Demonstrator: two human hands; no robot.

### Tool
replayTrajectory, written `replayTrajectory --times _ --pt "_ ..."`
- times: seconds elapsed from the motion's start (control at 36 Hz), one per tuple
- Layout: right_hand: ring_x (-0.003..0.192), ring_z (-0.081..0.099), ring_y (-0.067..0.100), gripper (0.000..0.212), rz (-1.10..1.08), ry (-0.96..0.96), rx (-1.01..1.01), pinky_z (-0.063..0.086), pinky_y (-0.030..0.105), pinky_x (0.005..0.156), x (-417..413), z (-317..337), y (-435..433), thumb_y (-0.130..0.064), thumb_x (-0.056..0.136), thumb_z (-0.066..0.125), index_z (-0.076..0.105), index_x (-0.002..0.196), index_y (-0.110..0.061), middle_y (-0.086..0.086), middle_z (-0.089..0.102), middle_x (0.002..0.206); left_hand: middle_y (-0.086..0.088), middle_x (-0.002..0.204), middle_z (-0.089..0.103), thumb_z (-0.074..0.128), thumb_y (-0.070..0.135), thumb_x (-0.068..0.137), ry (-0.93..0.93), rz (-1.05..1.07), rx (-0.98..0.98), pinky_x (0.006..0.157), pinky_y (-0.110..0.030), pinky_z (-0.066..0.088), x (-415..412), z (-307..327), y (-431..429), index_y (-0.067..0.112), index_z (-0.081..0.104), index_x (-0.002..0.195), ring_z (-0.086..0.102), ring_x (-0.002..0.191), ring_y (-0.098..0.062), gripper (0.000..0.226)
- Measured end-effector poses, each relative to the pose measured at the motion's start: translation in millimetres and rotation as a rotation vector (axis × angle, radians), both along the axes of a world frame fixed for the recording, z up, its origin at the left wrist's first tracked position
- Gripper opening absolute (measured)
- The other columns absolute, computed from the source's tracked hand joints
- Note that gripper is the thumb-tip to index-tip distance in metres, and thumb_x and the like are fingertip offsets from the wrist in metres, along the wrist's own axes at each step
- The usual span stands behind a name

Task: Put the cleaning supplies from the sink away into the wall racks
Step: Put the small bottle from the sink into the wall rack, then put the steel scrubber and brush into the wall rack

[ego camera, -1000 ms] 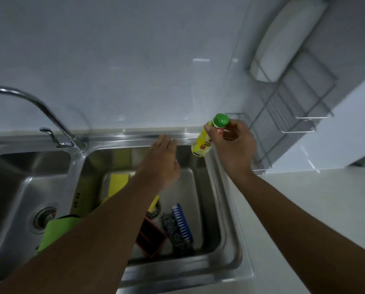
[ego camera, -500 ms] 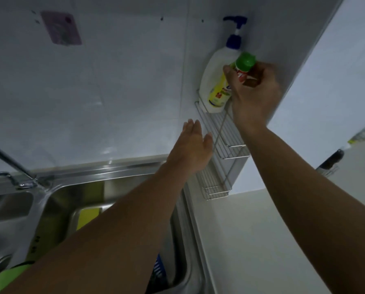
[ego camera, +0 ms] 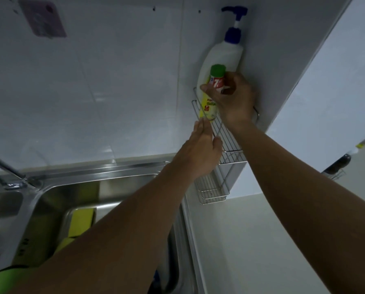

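Note:
My right hand (ego camera: pixel 233 98) grips a yellow bottle with a green cap (ego camera: pixel 211 96), its base down inside the upper wire rack (ego camera: pixel 227 137) on the wall. A white pump bottle with a blue pump (ego camera: pixel 224 58) stands in that rack just behind it. My left hand (ego camera: pixel 199 153) reaches up with flat fingers, touching the rack's front wire rim. A lower wire rack (ego camera: pixel 211 190) hangs below. In the sink (ego camera: pixel 118 187) a yellow sponge (ego camera: pixel 81 221) shows beside my left arm; most of the basin is hidden by it.
A chrome tap (ego camera: pixel 5 168) stands at the left behind the sink. A pink tag (ego camera: pixel 42 19) is stuck on the tiled wall at upper left. Something green (ego camera: pixel 3 279) sits at the bottom left corner. A white counter (ego camera: pixel 251 240) lies right of the sink.
My right hand has lowered the yellow bottle from beside the pump bottle down into the upper rack. My left hand has risen from below to the rack's front rim.

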State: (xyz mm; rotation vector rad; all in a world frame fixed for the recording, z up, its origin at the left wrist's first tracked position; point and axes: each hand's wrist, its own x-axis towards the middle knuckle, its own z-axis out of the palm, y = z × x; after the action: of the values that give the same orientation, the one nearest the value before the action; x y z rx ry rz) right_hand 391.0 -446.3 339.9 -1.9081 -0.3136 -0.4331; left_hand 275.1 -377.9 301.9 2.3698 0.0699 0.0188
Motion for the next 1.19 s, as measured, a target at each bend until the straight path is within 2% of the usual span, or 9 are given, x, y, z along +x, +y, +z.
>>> replayTrajectory --times 0.17,0.36,0.47,0.58,0.72,0.78,0.86,1.06,1.19 --pt "0.101 0.066 0.011 0.059 0.034 -0.019 -0.096 0.060 0.030 0.084 8.9 -13.6 -7.9 -0.023 0.076 0.085 0.062 0.129 -0.018 -0.005 0.069 0.116 -0.005 0.165 -0.005 0.023 0.035 0.105 0.017 -0.010 -0.021 0.122 -0.037 0.009 3.4 0.8 0.8 0.012 -0.004 0.156 -0.001 0.152 -0.020 0.062" --pt "0.093 0.064 0.009 0.061 -0.079 -0.050 -0.081 0.058 0.024 0.081 7.4 -9.3 -0.1 -0.028 0.062 0.093 0.063 0.112 -0.014 -0.001 0.067 0.108 -0.006 0.165 -0.004 0.022 0.035 0.105 0.012 -0.010 -0.031 0.120 -0.034 0.007 7.6 -3.7 1.7 0.013 -0.004 0.156 -0.004 0.152 -0.020 0.061" --pt "0.094 0.064 0.010 0.071 -0.080 -0.011 -0.071 0.056 0.019 0.077 1.9 -6.8 -2.0 -0.033 0.062 0.093 0.059 0.121 -0.013 -0.001 0.068 0.111 0.003 0.165 -0.007 0.019 0.047 0.104 0.036 -0.046 -0.104 0.115 -0.028 0.000 1.3 -5.2 6.8 0.021 -0.005 0.157 -0.010 0.151 -0.013 0.064" --pt "0.096 0.059 0.013 0.082 -0.162 0.024 -0.071 0.038 0.005 0.062 -9.0 -8.0 -1.2 -0.036 0.067 0.089 0.047 0.132 -0.010 0.005 0.063 0.116 0.007 0.165 0.000 0.020 0.057 0.100 0.157 -0.026 -0.207 0.117 -0.031 0.000 -11.1 -16.9 20.1 0.023 0.007 0.157 -0.006 0.151 -0.009 0.067" --pt "0.098 0.060 0.021 0.060 -0.219 -0.126 -0.112 0.053 0.026 0.082 -44.3 -17.4 23.2 -0.022 0.079 0.072 0.049 0.132 -0.006 0.014 0.058 0.118 0.003 0.164 0.008 0.020 0.053 0.102 0.218 -0.002 -0.100 0.121 -0.036 0.003 -32.2 -54.3 50.2 0.017 0.014 0.157 0.000 0.152 -0.016 0.066" --pt "0.102 0.058 0.023 0.052 -0.148 -0.198 -0.181 0.052 0.029 0.083 -65.2 -25.1 35.0 -0.020 0.084 0.066 0.050 0.132 -0.008 0.014 0.054 0.121 -0.004 0.163 0.019 0.022 0.048 0.102 0.219 0.001 -0.064 0.123 -0.043 0.012 -41.5 -71.5 64.2 0.012 0.022 0.154 0.011 0.152 -0.024 0.062" --pt "0.115 0.054 0.021 0.046 0.005 -0.274 -0.297 0.045 0.025 0.092 -95.4 -44.8 49.4 -0.017 0.091 0.058 0.049 0.135 -0.009 0.012 0.052 0.128 -0.004 0.164 0.017 0.024 0.038 0.104 0.250 0.028 -0.041 0.121 -0.035 0.012 -60.7 -93.4 81.2 0.019 0.021 0.155 0.015 0.151 -0.021 0.054" --pt "0.142 0.038 0.023 0.049 0.275 -0.051 -0.509 0.034 0.039 0.117 -139.3 -141.2 75.5 -0.018 0.101 0.046 0.038 0.148 -0.009 0.011 0.043 0.152 -0.009 0.164 0.009 0.026 0.032 0.106 0.383 0.088 0.084 0.123 -0.037 0.010 -104.2 -147.7 123.5 0.010 0.014 0.156 0.007 0.152 -0.021 0.056" --pt "0.149 0.024 0.022 0.054 0.464 0.150 -0.692 0.032 0.042 0.119 -174.8 -229.1 78.3 -0.021 0.103 0.042 0.028 0.154 -0.013 0.007 0.027 0.161 -0.010 0.164 0.013 0.030 0.030 0.104 0.554 0.159 0.035 0.121 -0.033 0.014 -142.7 -201.8 146.2 0.010 0.014 0.156 0.013 0.151 -0.023 0.058"
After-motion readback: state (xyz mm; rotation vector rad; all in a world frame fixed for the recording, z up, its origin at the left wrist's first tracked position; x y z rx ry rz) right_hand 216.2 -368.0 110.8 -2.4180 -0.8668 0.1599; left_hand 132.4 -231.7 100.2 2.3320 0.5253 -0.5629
